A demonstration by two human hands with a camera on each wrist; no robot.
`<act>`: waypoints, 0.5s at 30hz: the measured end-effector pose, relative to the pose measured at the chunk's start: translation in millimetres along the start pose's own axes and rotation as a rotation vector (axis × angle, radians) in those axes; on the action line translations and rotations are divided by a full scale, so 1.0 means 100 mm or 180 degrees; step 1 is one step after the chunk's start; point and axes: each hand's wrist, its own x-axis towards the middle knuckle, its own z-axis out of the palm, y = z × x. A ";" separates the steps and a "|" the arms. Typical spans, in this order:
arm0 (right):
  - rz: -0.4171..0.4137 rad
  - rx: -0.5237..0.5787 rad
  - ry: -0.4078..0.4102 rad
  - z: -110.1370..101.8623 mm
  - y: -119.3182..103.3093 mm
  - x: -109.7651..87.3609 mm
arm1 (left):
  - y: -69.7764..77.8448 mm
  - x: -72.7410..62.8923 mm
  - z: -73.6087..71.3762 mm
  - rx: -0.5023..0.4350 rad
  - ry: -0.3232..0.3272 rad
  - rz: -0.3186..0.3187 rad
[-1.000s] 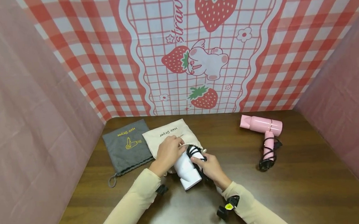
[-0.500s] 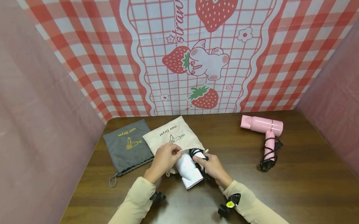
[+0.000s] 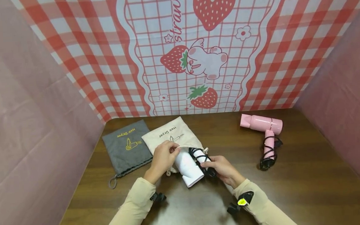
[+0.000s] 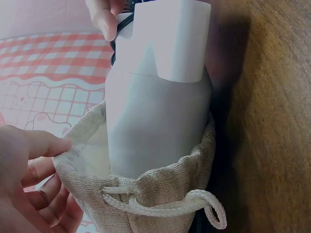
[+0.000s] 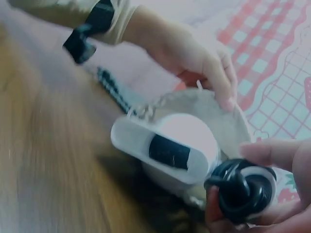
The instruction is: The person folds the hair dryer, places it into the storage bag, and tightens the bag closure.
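A white hair dryer [image 3: 186, 164] lies partly inside a beige drawstring bag [image 3: 172, 133] printed "Hair Dryer". Its nozzle [image 4: 182, 41] and handle, wound with black cord [image 5: 243, 191], stick out of the bag's mouth. My left hand [image 3: 164, 158] pinches the rim of the bag's opening between thumb and fingers, beside the dryer's barrel. With my right hand [image 3: 226, 169] I grip the corded handle near its end. In the left wrist view a cream drawstring [image 4: 165, 206] hangs in a loop below the opening. The far part of the barrel is hidden in the bag.
A grey drawstring bag [image 3: 128, 145] lies flat to the left, touching or close to the beige one. On the right rests a pink hair dryer [image 3: 263, 124] with black cord round its handle. A checkered strawberry cloth [image 3: 192, 51] hangs behind the wooden table [image 3: 229, 134].
My right hand has shifted right and slid toward the handle's end. My left hand first moved toward me along the bag's opening, uncovering the printed dryer picture, and keeps hold of the rim.
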 end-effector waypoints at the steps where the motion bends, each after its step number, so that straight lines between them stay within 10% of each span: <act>1: 0.0042 -0.0012 -0.0017 -0.02 0.01 0.00 | 0.00 0.00 0.00 -0.0012 0.0000 -0.0011; 15: -0.0220 0.0132 0.0193 0.04 0.11 -0.05 | -0.01 -0.02 -0.01 -0.0163 -0.0023 -0.0063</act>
